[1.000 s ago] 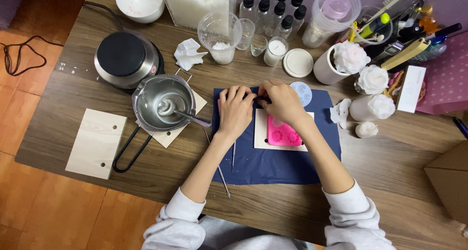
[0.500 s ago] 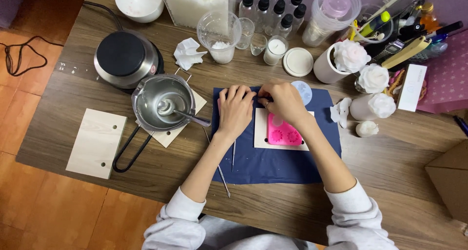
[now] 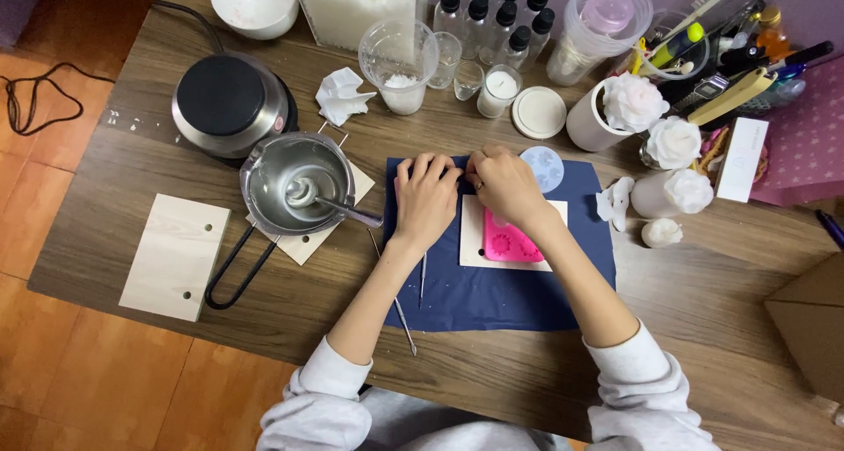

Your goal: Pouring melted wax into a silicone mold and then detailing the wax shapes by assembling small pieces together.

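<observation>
My left hand (image 3: 428, 196) and my right hand (image 3: 502, 183) meet fingertip to fingertip over the far edge of a dark blue cloth (image 3: 501, 293). Their fingers are curled together on something small that the hands hide. Just under my right hand lies a pink mould (image 3: 512, 243) on a pale wooden board (image 3: 470, 240). A pale blue round mould (image 3: 543, 167) sits right beside my right hand. Two thin metal tools (image 3: 403, 315) lie below my left wrist.
A steel pot (image 3: 294, 185) with a spoon and long handle rests on a board at left, a black hot plate (image 3: 230, 99) behind it. Cups, bottles and a candle jar (image 3: 499, 92) line the back. White flower candles (image 3: 673, 143) stand at right. A loose board (image 3: 173, 256) lies far left.
Both hands have stayed at the cloth's far edge, with the fingers only shifting slightly. Nothing else on the table has moved.
</observation>
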